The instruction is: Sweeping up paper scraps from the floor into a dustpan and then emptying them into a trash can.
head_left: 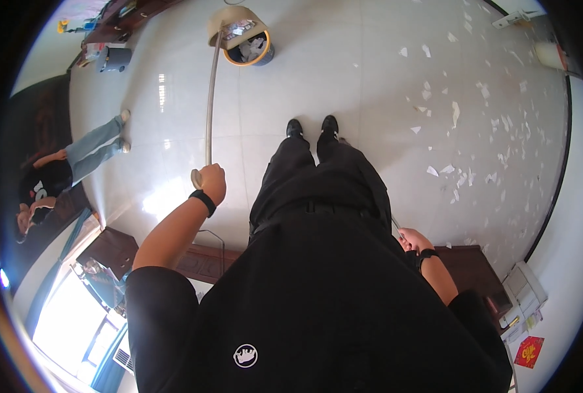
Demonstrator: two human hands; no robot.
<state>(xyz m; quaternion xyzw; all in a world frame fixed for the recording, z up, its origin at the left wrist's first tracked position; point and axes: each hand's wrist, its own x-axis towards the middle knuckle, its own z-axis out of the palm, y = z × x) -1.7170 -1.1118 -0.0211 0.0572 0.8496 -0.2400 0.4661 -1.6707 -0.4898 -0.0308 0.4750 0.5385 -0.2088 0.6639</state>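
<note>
My left hand (211,183) is closed around the long handle of a tan dustpan (218,31). The pan is tilted at the rim of a dark waste bin with an orange-yellow rim (249,63), and bits of paper lie in the pan. Crumpled pale paper (252,49) shows inside the bin. Down at my right side, my right hand (412,240) is closed on a thin pale rod (396,224). Most of that rod is hidden behind my body, so its kind does not show.
White paper scraps (462,177) are scattered over the pale tiled floor to the right. A person (49,177) reclines on a dark seat at far left, legs stretched out. A grey bin (114,59) stands by the left wall. Dark wooden furniture (471,275) is at right behind me.
</note>
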